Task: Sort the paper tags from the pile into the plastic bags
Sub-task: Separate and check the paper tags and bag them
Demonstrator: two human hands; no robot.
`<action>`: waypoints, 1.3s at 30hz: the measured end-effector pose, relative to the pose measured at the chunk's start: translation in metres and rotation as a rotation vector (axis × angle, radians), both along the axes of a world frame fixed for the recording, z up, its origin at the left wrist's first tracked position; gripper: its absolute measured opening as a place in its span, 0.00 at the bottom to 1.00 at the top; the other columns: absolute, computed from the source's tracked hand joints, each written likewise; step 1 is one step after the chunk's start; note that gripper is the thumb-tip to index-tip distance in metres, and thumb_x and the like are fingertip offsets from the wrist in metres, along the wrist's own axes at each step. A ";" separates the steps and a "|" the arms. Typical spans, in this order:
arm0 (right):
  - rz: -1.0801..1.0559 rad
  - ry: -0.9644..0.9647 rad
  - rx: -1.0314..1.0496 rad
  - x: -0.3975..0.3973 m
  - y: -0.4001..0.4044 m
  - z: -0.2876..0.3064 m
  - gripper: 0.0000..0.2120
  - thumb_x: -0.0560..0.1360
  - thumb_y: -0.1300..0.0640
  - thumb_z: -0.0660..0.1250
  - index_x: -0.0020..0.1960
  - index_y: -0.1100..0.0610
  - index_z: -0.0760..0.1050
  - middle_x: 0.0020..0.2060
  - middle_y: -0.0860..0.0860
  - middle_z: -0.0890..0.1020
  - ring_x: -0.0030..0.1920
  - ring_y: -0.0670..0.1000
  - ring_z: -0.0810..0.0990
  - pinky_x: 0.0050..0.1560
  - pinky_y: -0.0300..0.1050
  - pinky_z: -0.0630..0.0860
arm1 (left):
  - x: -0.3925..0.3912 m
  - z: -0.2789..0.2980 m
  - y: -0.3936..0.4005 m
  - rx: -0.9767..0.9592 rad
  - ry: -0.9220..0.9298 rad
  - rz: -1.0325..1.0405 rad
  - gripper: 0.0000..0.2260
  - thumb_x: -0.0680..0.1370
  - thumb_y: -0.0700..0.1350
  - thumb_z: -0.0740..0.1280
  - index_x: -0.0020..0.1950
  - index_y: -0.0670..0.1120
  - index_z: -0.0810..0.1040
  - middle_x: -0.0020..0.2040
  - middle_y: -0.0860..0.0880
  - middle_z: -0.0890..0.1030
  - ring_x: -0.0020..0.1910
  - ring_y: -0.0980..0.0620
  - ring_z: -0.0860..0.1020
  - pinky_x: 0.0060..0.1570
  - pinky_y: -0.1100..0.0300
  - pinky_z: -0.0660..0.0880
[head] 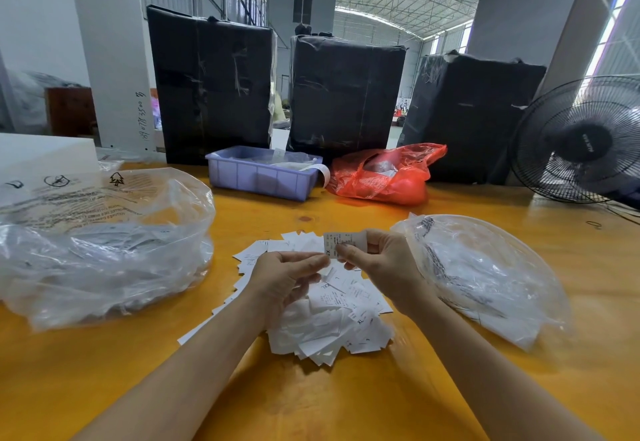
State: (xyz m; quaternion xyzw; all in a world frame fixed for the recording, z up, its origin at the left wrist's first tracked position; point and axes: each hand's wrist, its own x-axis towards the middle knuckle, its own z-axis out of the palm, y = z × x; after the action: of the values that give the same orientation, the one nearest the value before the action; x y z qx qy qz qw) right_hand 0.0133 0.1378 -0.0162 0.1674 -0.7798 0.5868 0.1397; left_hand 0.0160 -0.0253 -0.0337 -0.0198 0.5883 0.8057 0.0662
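A loose pile of white paper tags lies on the yellow table in front of me. Above the pile, my right hand pinches one printed paper tag between thumb and fingers. My left hand is beside it, its fingertips touching the lower left edge of that same tag. A large clear plastic bag holding tags sits at the left. A second clear plastic bag with tags lies at the right, close to my right wrist.
A purple plastic bin and a red plastic bag sit at the back of the yellow table. Three black wrapped bales stand behind them. A black fan is at the far right, a white box far left.
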 end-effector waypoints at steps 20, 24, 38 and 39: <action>-0.037 0.052 -0.066 0.000 0.001 0.001 0.01 0.71 0.67 0.71 0.41 0.64 0.79 0.34 0.55 0.83 0.32 0.46 0.80 0.35 0.35 0.76 | -0.001 -0.001 -0.001 -0.025 0.004 -0.040 0.02 0.66 0.40 0.75 0.38 0.43 0.85 0.40 0.47 0.85 0.32 0.56 0.79 0.27 0.68 0.71; -0.042 0.076 -0.014 -0.001 0.000 -0.001 0.04 0.71 0.67 0.72 0.42 0.68 0.79 0.35 0.57 0.82 0.32 0.46 0.80 0.34 0.35 0.75 | 0.000 0.000 0.000 -0.027 0.001 -0.041 0.07 0.65 0.41 0.75 0.41 0.42 0.85 0.39 0.48 0.85 0.31 0.56 0.79 0.26 0.68 0.71; 0.030 0.039 0.111 0.002 -0.001 -0.001 0.06 0.70 0.66 0.73 0.37 0.63 0.77 0.35 0.66 0.80 0.33 0.53 0.75 0.34 0.45 0.71 | -0.001 -0.002 0.001 -0.035 -0.021 -0.012 0.01 0.68 0.38 0.74 0.37 0.43 0.84 0.34 0.47 0.84 0.28 0.57 0.80 0.25 0.67 0.71; 0.030 0.036 0.116 0.002 -0.001 -0.002 0.06 0.70 0.65 0.73 0.36 0.61 0.77 0.34 0.65 0.81 0.33 0.53 0.76 0.33 0.45 0.71 | -0.001 -0.002 0.000 -0.039 -0.021 -0.015 0.01 0.68 0.39 0.74 0.37 0.43 0.84 0.34 0.47 0.84 0.28 0.57 0.80 0.25 0.67 0.71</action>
State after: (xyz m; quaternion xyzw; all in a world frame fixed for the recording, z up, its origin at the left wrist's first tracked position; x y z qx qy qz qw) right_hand 0.0152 0.1364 -0.0184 0.1975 -0.8074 0.5395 0.1347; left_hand 0.0148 -0.0250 -0.0353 -0.0249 0.6033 0.7933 0.0780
